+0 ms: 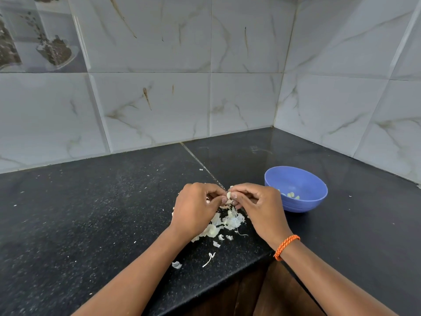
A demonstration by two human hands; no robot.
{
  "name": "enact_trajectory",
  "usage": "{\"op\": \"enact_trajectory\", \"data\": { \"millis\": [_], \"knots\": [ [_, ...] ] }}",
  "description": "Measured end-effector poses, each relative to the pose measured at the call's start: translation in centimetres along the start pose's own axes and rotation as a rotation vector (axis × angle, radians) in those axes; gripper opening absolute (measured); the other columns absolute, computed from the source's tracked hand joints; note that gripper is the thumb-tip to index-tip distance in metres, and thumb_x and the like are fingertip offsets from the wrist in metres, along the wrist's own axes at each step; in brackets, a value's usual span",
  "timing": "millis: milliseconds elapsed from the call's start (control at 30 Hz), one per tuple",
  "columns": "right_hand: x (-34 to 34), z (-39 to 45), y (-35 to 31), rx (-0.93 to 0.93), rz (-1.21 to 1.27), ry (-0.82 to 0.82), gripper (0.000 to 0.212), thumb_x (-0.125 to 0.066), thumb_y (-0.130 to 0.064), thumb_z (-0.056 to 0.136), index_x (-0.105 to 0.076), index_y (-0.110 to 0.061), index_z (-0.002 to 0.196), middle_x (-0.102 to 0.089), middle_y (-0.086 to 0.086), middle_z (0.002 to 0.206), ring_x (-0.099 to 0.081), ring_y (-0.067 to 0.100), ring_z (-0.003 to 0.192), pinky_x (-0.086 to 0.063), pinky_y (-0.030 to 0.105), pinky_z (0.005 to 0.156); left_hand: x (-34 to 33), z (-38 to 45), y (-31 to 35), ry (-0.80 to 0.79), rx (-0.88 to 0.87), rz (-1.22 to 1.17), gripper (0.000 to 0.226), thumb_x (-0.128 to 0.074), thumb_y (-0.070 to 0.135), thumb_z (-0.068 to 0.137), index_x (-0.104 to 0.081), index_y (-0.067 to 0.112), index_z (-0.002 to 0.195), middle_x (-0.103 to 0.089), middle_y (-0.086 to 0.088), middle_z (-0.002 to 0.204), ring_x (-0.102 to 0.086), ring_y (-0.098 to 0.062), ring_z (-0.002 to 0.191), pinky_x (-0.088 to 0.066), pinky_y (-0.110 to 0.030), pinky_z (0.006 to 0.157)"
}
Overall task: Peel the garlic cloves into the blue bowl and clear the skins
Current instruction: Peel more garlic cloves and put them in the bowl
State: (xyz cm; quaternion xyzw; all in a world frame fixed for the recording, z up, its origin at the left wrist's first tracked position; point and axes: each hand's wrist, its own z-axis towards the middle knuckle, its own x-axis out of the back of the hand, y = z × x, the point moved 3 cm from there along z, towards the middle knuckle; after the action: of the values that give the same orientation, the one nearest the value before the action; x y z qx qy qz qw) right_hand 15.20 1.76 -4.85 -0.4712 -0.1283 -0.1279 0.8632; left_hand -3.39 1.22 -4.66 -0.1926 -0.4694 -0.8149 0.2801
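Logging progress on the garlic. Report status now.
Left hand and right hand both pinching one garlic clove, mid-peel. Blue bowl holds a few peeled cloves. Skins piled on counter, uncleared. Nothing blocking.

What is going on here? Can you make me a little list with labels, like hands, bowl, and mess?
left hand: left hand pinches a garlic clove
right hand: right hand pinches the same clove from the other side
bowl: blue bowl stands right of the hands, a few peeled cloves inside
mess: garlic skins piled under the hands, more scraps nearer the counter edge
surface: black counter
wrist: orange band on the right wrist
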Motion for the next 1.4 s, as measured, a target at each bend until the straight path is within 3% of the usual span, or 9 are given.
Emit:
{"op": "enact_trajectory", "data": {
  "millis": [267, 367, 533, 700, 867, 1133, 1300, 1400],
  "knots": [
    [-0.4, -0.2, 0.7, -0.004, 0.050, 0.021, 0.012, -0.080, -0.010, 0.095, -0.084, -0.015, 0.105, -0.081, -0.007, 0.095, -0.078, 0.015, 0.085, -0.066, 0.036, 0.078, 0.2, -0.2, 0.2, -0.016, 0.042, -0.047, 0.012, -0.076, 0.031, 0.094, -0.082, 0.036, 0.085, -0.076, 0.023, 0.074, -0.071, -0.005, 0.064, -0.061, -0.041, 0.072],
    [-0.6, -0.3, 0.6, 0.007, 0.042, 0.038, 0.014, -0.080, -0.013, 0.095, -0.084, -0.018, 0.107, -0.080, -0.010, 0.099, -0.078, 0.014, 0.093, -0.065, 0.037, 0.083, 0.4, -0.3, 0.4, -0.011, 0.056, -0.059, 0.011, -0.076, 0.031, 0.096, -0.084, 0.035, 0.090, -0.075, 0.026, 0.074, -0.071, -0.002, 0.062, -0.062, -0.038, 0.071],
    [-1.0, -0.3, 0.3, 0.026, 0.048, 0.018, 0.013, -0.078, -0.010, 0.097, -0.082, -0.019, 0.105, -0.080, -0.010, 0.097, -0.078, 0.014, 0.096, -0.065, 0.038, 0.085, 0.7, -0.2, 0.5, -0.003, 0.097, -0.115, 0.012, -0.075, 0.028, 0.097, -0.085, 0.033, 0.093, -0.075, 0.015, 0.064, -0.069, -0.006, 0.051, -0.050, -0.026, 0.059],
    [-1.0, -0.5, -0.2, 0.040, 0.078, 0.045, 0.009, -0.080, -0.010, 0.095, -0.082, -0.016, 0.101, -0.080, -0.009, 0.091, -0.078, 0.012, 0.091, -0.065, 0.031, 0.082, 1.0, -0.3, 0.6, 0.081, 0.070, -0.088, 0.009, -0.078, 0.032, 0.092, -0.082, 0.038, 0.085, -0.075, 0.023, 0.075, -0.071, -0.017, 0.053, -0.062, -0.045, 0.061],
    [-1.2, -0.8, -0.4, 0.067, 0.077, 0.057, 0.007, -0.081, -0.008, 0.093, -0.082, -0.014, 0.096, -0.079, -0.007, 0.086, -0.079, 0.015, 0.084, -0.065, 0.031, 0.077, 0.8, -0.5, 0.8, 0.094, 0.081, -0.088, 0.009, -0.071, 0.042, 0.082, -0.078, 0.036, 0.079, -0.074, 0.018, 0.072, -0.070, -0.026, 0.050, -0.060, -0.050, 0.056],
    [-1.2, -0.9, -0.6, 0.069, 0.110, 0.045, 0.008, -0.079, -0.003, 0.093, -0.082, -0.011, 0.095, -0.080, -0.005, 0.086, -0.079, 0.015, 0.083, -0.065, 0.028, 0.075, 0.4, -0.4, 1.0, 0.094, 0.086, 0.026, 0.016, -0.079, 0.043, 0.089, -0.072, 0.034, 0.078, -0.069, 0.018, 0.068, -0.067, -0.008, 0.055, -0.056, -0.036, 0.058],
    [-1.3, -0.8, -0.5, 0.045, 0.198, 0.045, 0.011, -0.077, 0.000, 0.094, -0.082, -0.007, 0.101, -0.081, -0.002, 0.091, -0.080, 0.017, 0.087, -0.065, 0.026, 0.078, -0.1, -0.6, 0.8, 0.074, 0.098, -0.029, 0.019, -0.070, 0.049, 0.090, -0.068, 0.033, 0.080, -0.069, 0.016, 0.067, -0.067, -0.010, 0.052, -0.060, -0.044, 0.060],
    [-1.2, -0.7, -0.5, 0.005, 0.278, 0.052, 0.013, -0.075, -0.001, 0.096, -0.082, -0.005, 0.106, -0.082, 0.001, 0.097, -0.080, 0.019, 0.091, -0.065, 0.029, 0.080, -0.3, -0.6, 1.0, 0.069, 0.095, -0.087, 0.023, -0.064, 0.051, 0.093, -0.067, 0.032, 0.082, -0.070, 0.011, 0.071, -0.066, -0.013, 0.048, -0.055, -0.040, 0.053]
  ]
}}
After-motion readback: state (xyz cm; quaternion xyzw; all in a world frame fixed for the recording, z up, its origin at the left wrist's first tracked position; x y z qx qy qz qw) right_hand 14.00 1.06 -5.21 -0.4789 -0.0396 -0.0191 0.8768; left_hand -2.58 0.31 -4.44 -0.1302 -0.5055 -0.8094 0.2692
